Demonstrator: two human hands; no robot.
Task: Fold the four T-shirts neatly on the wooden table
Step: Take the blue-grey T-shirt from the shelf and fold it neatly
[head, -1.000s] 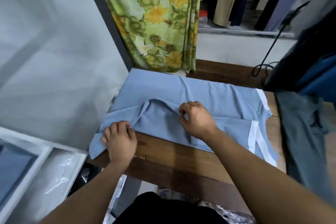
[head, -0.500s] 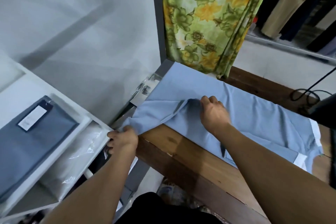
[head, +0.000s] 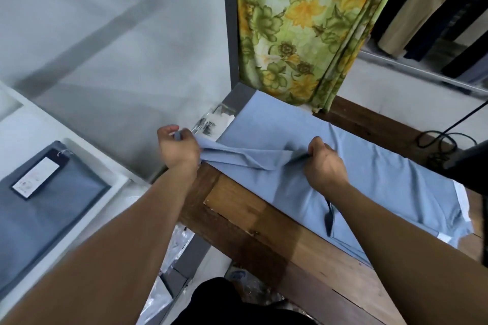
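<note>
Left hand [head: 177,147] pinching blue T-shirt [head: 369,166] sleeve, right hand [head: 325,163] gripping fold, wooden table [head: 264,219]

T-shirt [head: 369,171] lay spread on the wooden table [head: 264,227], one sleeve overhanging the table's left end. Left hand [head: 177,148] gripped that sleeve beyond the left end; right hand [head: 324,166] pinched a fold on the shirt, to its right. Curtain [head: 298,29] hung behind the far edge, cable [head: 443,140] lay coiled at far right, and a tagged folded garment [head: 52,206] sat in a shelf [head: 118,187] left of the table.

Right hand [head: 326,166] fingertips vanish into a fold of the light blue T-shirt [head: 369,166]; print on the white tag [head: 35,179] is unreadable
</note>
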